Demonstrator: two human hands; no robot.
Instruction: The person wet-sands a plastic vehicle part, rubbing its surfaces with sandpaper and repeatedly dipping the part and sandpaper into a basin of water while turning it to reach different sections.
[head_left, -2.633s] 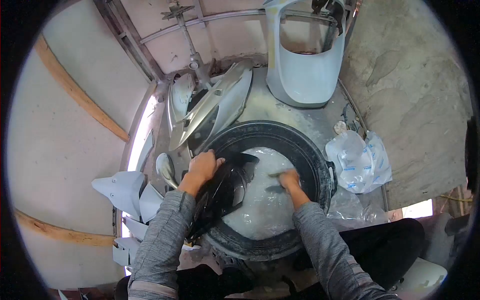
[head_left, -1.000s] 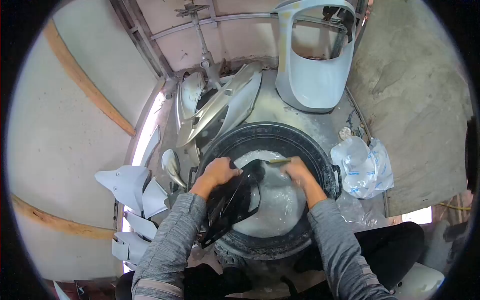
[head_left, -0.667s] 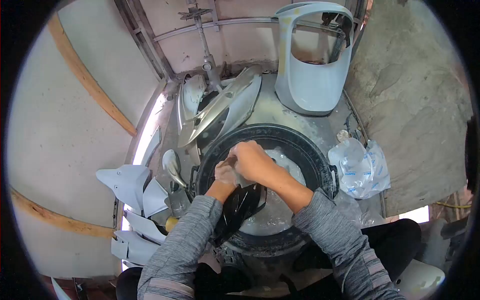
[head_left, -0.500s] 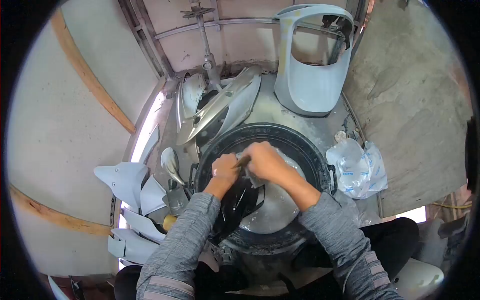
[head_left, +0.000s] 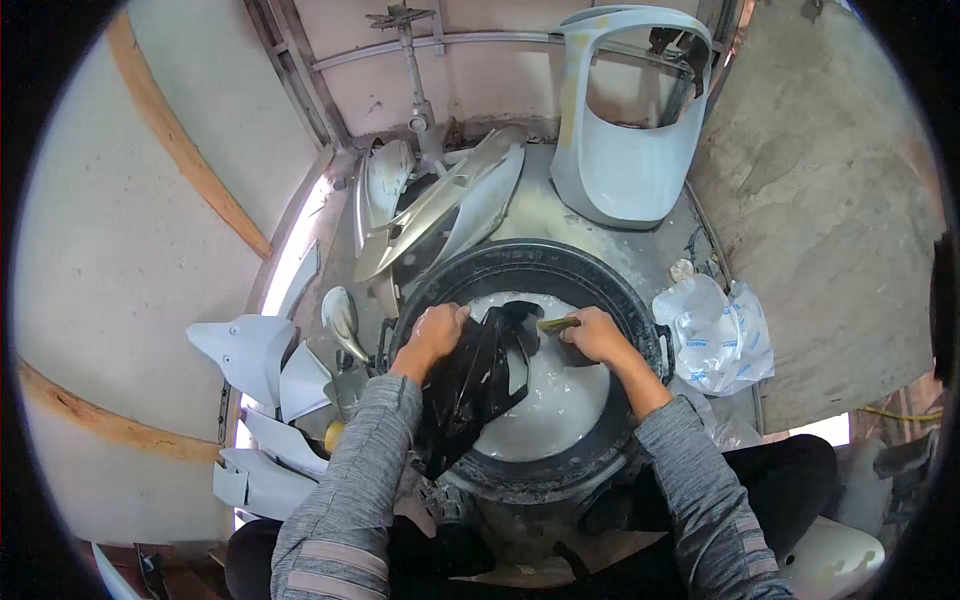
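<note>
A glossy black plastic panel (head_left: 465, 385), shaped like a motorbike fairing, is tilted over the left part of a large black tub (head_left: 632, 290). My left hand (head_left: 438, 330) is closed around the panel's upper left edge. In the tub lies cloudy, whitish water (head_left: 550, 415) with some bubbles. My right hand (head_left: 597, 335), just right of the panel, pinches a small pad (head_left: 558, 324), yellowish at its tip and dark grey below. Its exact kind is unclear. A gap shows between that pad and most of the panel.
Silver body panels (head_left: 440, 205) lean behind the tub. A large pale fairing (head_left: 625, 180) stands at the back right. Pale blue-white panels (head_left: 245, 350) and a rounded silver piece (head_left: 341, 318) lie left. A printed plastic bag (head_left: 712, 335) sits right of the tub.
My right hand has moved right and down, away from my left hand, with the pad. My left hand has shifted slightly left, and the panel has turned to show more of its face.
</note>
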